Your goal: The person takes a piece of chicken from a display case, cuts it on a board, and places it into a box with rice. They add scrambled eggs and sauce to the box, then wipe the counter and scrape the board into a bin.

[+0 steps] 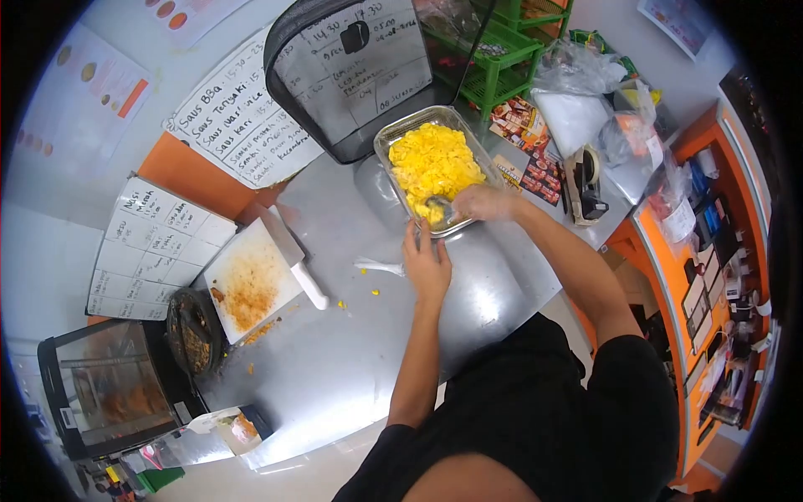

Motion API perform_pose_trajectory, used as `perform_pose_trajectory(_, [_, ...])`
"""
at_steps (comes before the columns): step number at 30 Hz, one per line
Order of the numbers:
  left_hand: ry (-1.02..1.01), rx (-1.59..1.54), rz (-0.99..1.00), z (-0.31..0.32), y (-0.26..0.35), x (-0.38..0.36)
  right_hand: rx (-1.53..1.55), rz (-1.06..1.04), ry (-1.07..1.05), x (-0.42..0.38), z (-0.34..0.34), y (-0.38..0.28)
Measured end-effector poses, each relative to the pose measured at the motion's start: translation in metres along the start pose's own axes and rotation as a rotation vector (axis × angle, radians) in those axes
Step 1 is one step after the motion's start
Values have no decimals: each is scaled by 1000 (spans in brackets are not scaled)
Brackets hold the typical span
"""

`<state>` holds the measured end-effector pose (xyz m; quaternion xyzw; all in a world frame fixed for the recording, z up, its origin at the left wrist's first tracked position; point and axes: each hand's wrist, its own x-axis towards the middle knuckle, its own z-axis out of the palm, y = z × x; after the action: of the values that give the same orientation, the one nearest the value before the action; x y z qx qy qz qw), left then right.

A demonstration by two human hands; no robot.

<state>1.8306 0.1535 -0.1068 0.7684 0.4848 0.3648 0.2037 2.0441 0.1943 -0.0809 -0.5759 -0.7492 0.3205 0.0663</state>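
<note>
"Black clothing (535,418) fills six o'clock. Where's the yellow food (431,155)?"

"Heaped in the metal tray (484,157), between twelve and one o'clock."

"And the hands?"

"Right hand (477,203) looks closed round a spoon (437,202), its bowl in the food at the tray's near end. Left hand (428,261) is partly open, fingertips at the near rim; I can't tell if they pinch it."

"Stirring or scooping, then?"

"One of those, I'd judge. Next move calls for a steadied tray and a shallow spoon angle."
</note>
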Motion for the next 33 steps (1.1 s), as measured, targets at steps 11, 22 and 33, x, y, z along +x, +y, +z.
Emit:
perform_pose_trajectory(11, [-54, 21, 42, -2, -9, -7, -297, 243, 161, -3, 15, -76])
perform_pose_trajectory(22, [-72, 60, 23, 3, -10, -10, -406, 265, 186, -26, -23, -76])
perform_pose_trajectory(33, [-132, 48, 2, 1, -6, -7, -485, -26, -108, -7, -20, -40])
